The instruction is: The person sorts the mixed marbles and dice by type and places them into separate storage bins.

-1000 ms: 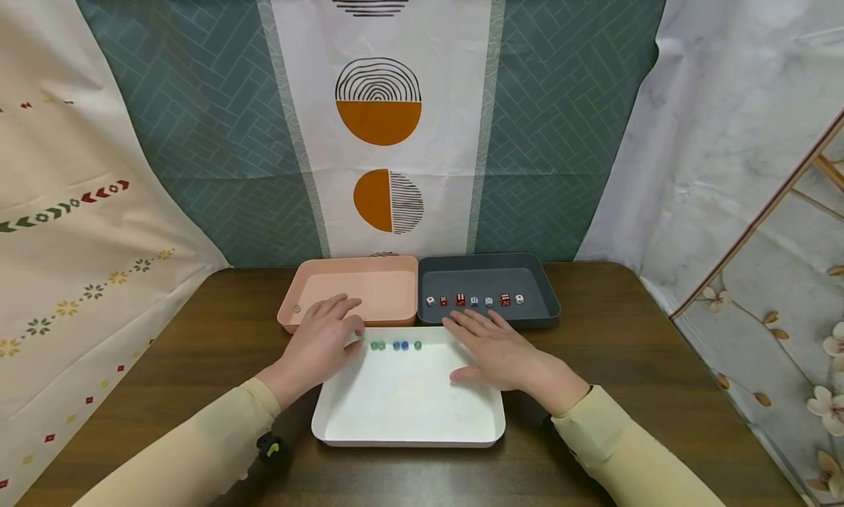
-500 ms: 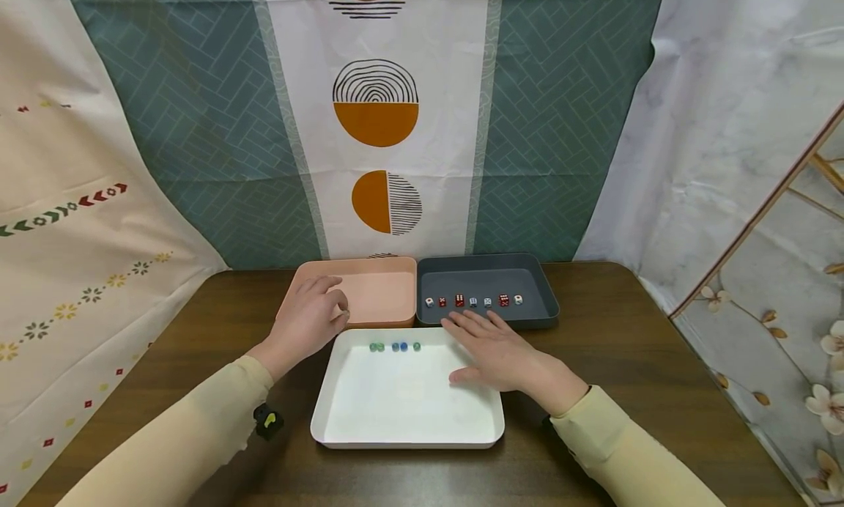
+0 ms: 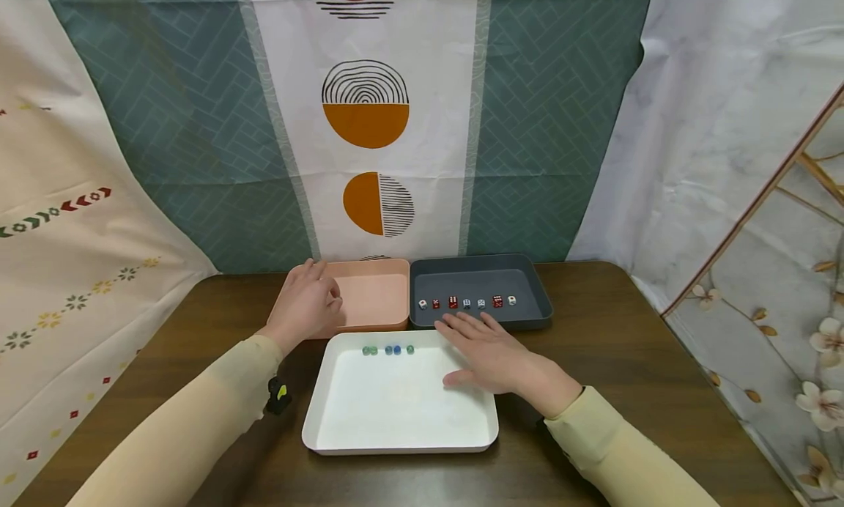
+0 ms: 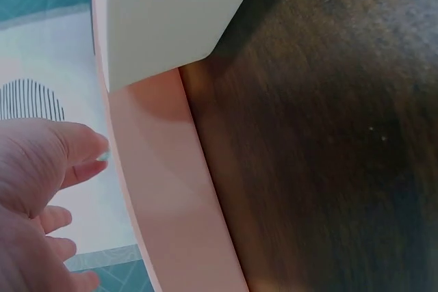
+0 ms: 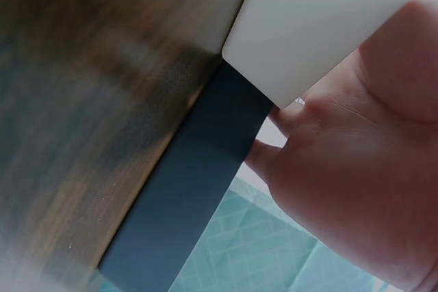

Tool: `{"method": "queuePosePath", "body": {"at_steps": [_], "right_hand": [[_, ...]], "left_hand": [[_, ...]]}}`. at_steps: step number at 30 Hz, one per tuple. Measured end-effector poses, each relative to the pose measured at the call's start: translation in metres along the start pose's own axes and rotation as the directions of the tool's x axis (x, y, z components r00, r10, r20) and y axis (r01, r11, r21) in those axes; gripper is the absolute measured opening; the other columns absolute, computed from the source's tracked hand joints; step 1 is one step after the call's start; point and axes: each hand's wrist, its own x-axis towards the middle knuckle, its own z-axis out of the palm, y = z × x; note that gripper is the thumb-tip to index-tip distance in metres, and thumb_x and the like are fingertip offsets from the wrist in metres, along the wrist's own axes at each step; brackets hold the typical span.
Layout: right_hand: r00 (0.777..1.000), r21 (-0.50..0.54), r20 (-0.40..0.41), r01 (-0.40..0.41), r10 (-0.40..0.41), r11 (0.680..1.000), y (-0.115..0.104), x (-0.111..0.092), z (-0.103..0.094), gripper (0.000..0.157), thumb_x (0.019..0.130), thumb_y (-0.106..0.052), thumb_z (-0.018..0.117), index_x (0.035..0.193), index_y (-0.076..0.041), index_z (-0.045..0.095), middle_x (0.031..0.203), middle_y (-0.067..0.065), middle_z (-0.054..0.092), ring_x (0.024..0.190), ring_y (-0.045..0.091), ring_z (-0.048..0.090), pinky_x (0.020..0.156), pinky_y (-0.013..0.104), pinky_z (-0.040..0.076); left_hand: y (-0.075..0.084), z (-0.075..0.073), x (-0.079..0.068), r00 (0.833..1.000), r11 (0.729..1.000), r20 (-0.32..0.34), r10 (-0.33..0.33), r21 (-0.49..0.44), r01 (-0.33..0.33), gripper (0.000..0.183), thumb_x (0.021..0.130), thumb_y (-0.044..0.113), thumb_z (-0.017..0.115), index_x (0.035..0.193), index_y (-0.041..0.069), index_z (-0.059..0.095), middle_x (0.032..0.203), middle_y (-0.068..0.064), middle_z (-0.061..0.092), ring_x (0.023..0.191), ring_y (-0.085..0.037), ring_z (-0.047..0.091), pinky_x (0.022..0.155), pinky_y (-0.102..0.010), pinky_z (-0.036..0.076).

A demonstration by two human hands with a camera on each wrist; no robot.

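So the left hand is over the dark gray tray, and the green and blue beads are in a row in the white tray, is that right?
Not quite: the left hand is over the pink tray, as the head view shows. The green and blue beads are in a row in the white tray.

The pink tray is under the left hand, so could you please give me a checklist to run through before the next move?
1. Small glassy bead pinched by the left hand: ok, it shows in the left wrist view.
2. Left hand over the pink tray: ok in the head view.
3. Landing spot beneath that hand: cannot tell, the hand hides it.
4. Right hand apart from the five beads in the white tray: ok.
5. Dice kept to the dark tray: ok, seven visible there.
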Motion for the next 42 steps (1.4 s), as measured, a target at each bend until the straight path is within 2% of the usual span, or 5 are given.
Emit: {"method": "queuePosePath", "body": {"at_steps": [3,11,19,36,42], "right_hand": [[1.0,0.001,-0.003,0.003,-0.003,1.0,0.0,0.0,0.0,0.098,0.101,-0.062,0.072,0.177,-0.019,0.028,0.183,0.007,0.024,0.169,0.031,0.019,0.134,0.061,0.012],[1.0,-0.005,-0.004,-0.006,0.006,1.0,0.001,0.0,-0.001,0.097,0.101,-0.061,0.073,0.177,-0.018,0.029,0.182,0.007,0.025,0.169,0.031,0.02,0.134,0.061,0.013],[1.0,-0.008,-0.001,-0.015,0.015,1.0,0.003,0.0,0.001,0.097,0.101,-0.062,0.073,0.177,-0.019,0.029,0.183,0.005,0.025,0.169,0.031,0.02,0.134,0.06,0.012],[1.0,-0.01,-0.003,0.009,-0.009,1.0,0.004,0.002,0.001,0.097,0.102,-0.063,0.071,0.177,-0.019,0.028,0.183,0.007,0.025,0.169,0.032,0.019,0.134,0.061,0.012],[1.0,-0.002,-0.005,0.005,-0.005,1.0,0.001,0.001,0.001,0.098,0.101,-0.063,0.072,0.177,-0.019,0.028,0.182,0.007,0.026,0.169,0.031,0.02,0.134,0.061,0.012]], "left_hand": [[-0.002,0.001,0.004,1.0,1.0,0.02,-0.019,-0.005,0.019,0.011,0.104,0.014,0.072,0.096,0.009,0.077,0.167,-0.036,0.041,0.158,-0.059,0.028,0.131,-0.067,0.017],[-0.008,0.009,0.014,0.998,0.998,0.028,-0.056,-0.04,0.057,0.009,0.102,0.014,0.074,0.097,0.008,0.078,0.172,-0.033,0.032,0.162,-0.058,0.02,0.124,-0.081,0.012],[-0.015,0.016,0.024,0.992,0.989,0.064,-0.113,-0.089,0.118,0.009,0.103,0.016,0.075,0.1,0.008,0.078,0.175,-0.032,0.028,0.164,-0.056,0.014,0.123,-0.084,0.006],[-0.025,0.03,0.047,0.987,0.992,0.119,-0.112,-0.038,0.117,0.014,0.105,0.016,0.07,0.107,0.007,0.081,0.173,-0.031,0.034,0.162,-0.059,0.017,0.12,-0.087,0.009],[-0.027,0.036,0.052,0.983,0.991,0.13,-0.127,-0.031,0.132,0.016,0.105,0.017,0.067,0.104,0.006,0.08,0.171,-0.03,0.036,0.161,-0.058,0.019,0.12,-0.088,0.007]]}}
